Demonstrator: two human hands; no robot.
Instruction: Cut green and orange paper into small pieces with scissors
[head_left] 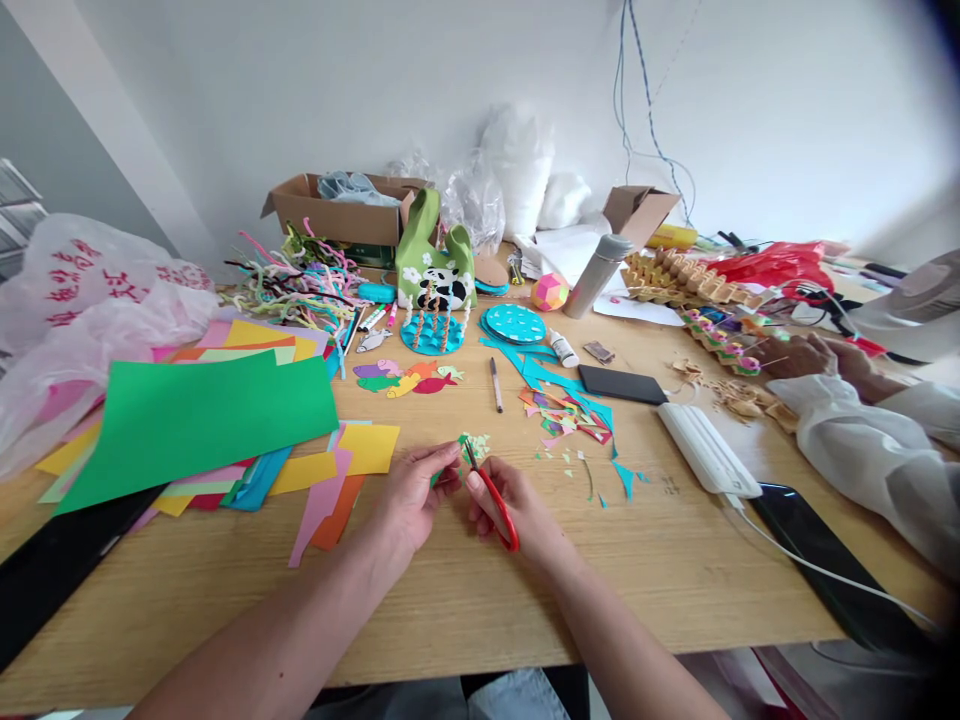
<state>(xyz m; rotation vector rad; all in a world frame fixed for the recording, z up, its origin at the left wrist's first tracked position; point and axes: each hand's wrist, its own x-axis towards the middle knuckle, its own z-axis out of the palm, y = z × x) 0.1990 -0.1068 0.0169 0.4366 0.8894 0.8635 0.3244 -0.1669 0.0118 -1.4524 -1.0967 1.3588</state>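
My left hand [427, 485] pinches a small piece of green paper [462, 441] between thumb and fingers. In my right hand [510, 495] is a pair of scissors with red handles [498, 505], its dark blades pointing up beside the green paper. Whether the blades touch the paper is too small to tell. Just beyond the blades lies a pile of tiny pale green paper bits [477, 449]. Several coloured paper fish [409, 378] lie in a cluster further back, with a pen [496, 385] to their right.
Stacked coloured paper [210, 415] spreads on the left. Paper scraps [570, 415], a black power bank [622, 384] and a white power strip [709, 448] lie right. Behind stand a green panda bag [435, 255] and a grey bottle [598, 277]. A co-worker's hands [817, 355] are at far right.
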